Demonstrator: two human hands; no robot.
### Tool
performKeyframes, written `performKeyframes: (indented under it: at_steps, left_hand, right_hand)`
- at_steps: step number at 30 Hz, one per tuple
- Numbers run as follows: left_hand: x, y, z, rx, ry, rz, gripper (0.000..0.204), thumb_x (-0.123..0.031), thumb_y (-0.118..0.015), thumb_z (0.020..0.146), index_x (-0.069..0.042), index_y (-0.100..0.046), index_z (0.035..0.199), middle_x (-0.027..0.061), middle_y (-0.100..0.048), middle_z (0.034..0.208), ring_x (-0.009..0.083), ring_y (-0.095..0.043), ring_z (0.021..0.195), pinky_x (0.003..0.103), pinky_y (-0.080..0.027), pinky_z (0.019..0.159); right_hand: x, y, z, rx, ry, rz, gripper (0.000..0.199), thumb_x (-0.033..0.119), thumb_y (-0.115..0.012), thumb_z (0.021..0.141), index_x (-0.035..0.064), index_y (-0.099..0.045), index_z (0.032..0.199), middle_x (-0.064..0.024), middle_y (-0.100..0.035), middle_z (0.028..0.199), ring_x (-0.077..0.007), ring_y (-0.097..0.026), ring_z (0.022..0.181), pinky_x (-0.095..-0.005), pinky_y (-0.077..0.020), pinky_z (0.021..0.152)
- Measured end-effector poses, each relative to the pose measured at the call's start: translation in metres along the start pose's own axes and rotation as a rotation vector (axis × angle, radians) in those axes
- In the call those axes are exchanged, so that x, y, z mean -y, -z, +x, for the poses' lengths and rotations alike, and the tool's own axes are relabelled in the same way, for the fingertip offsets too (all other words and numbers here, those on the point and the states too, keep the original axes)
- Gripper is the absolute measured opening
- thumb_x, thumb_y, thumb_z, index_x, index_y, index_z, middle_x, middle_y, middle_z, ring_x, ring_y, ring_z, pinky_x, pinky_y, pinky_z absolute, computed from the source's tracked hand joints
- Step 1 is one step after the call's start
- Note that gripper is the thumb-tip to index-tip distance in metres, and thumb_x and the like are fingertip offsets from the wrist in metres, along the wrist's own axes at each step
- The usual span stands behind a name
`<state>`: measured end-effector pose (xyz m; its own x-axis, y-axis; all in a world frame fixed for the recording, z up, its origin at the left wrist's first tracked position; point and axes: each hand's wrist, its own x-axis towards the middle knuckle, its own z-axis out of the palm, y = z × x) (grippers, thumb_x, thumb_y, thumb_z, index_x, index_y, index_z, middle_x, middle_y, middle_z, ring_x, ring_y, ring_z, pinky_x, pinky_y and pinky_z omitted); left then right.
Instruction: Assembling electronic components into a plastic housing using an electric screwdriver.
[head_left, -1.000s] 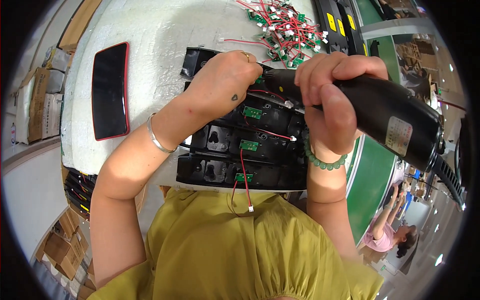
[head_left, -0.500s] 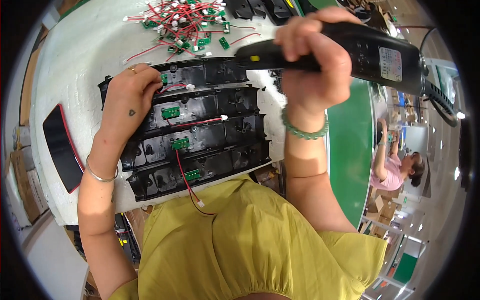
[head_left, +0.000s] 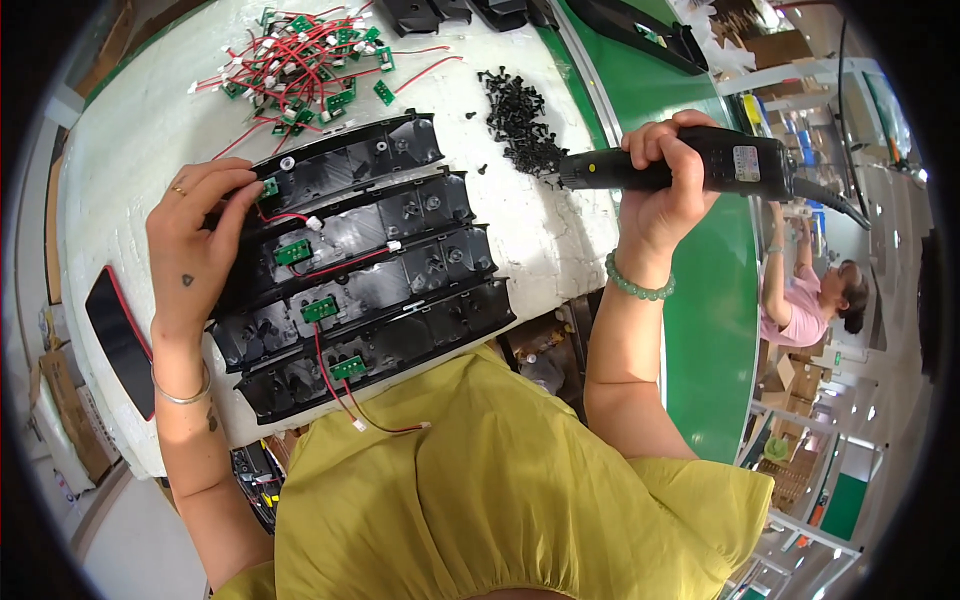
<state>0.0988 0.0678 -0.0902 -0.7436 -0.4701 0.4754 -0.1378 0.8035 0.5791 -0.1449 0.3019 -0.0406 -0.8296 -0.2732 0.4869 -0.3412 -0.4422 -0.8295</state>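
Bench item: four black plastic housings (head_left: pixel 360 270) in a row on white worktop (head_left: pixel 130 150), near edge.
L hand (head_left: pixel 195 235) flat, fingers spread, pressing top housing by green circuit bd (head_left: pixel 270 187). R hand (head_left: pixel 665 185) fisted round black electric screwdriver (head_left: pixel 680 165), tip at black screw pile (head_left: pixel 520 125). Spare bds w/ red wires (head_left: pixel 300 60) beyond; green conveyor (head_left: pixel 700 300) right.

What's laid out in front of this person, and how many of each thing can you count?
Long black plastic housings: 4
Electric screwdriver, held in the right hand: 1
Pile of black screws: 1
Heap of small green boards with red wires: 1
Total: 7
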Motion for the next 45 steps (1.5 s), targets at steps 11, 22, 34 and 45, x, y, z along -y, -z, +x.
performKeyframes:
  at_steps: [11, 22, 34, 45]
  left_hand:
    - [-0.023, 0.0, 0.011, 0.031, -0.034, -0.097, 0.008, 0.003, -0.065, 0.076, 0.001, -0.064, 0.083, 0.0084, -0.065, 0.085, 0.0158, -0.06, 0.074, 0.023, -0.048, 0.061]
    - [-0.089, -0.074, 0.057, 0.393, -0.291, -0.376, 0.023, -0.018, -0.067, 0.078, -0.001, -0.066, 0.094, 0.013, -0.065, 0.084, 0.0269, -0.059, 0.079, 0.033, -0.046, 0.071]
    - [-0.106, -0.113, 0.053, 0.296, -0.348, -0.559, 0.012, -0.012, -0.07, 0.074, -0.002, -0.069, 0.08, 0.0103, -0.065, 0.071, 0.0243, -0.059, 0.068, 0.031, -0.047, 0.062]
    - [-0.101, -0.092, 0.041, 0.285, -0.221, -0.649, 0.012, -0.006, -0.075, 0.066, -0.003, -0.07, 0.077, 0.0053, -0.067, 0.072, 0.0176, -0.061, 0.071, 0.028, -0.048, 0.063]
  right_hand:
    - [0.001, 0.024, -0.002, -0.07, -0.016, 0.007, 0.022, -0.002, -0.051, 0.069, -0.0025, -0.048, 0.091, -0.008, -0.047, 0.062, -0.0157, -0.043, 0.051, -0.0324, -0.0421, 0.054]
    - [0.049, 0.015, -0.017, 0.184, 0.145, 0.251, 0.029, 0.011, -0.049, 0.073, 0.0052, -0.05, 0.101, -0.0022, -0.039, 0.061, -0.0131, -0.038, 0.051, -0.0315, -0.0375, 0.058]
    - [0.081, 0.016, -0.023, 0.362, 0.137, 0.389, 0.026, 0.013, -0.054, 0.072, 0.0065, -0.052, 0.097, 0.0047, -0.045, 0.062, -0.0056, -0.043, 0.054, -0.0248, -0.0357, 0.065]
    - [0.087, -0.003, -0.04, 0.504, 0.264, 0.378, 0.033, 0.009, -0.06, 0.073, 0.0115, -0.046, 0.102, 0.003, -0.053, 0.06, -0.0081, -0.049, 0.048, -0.0224, -0.0428, 0.052]
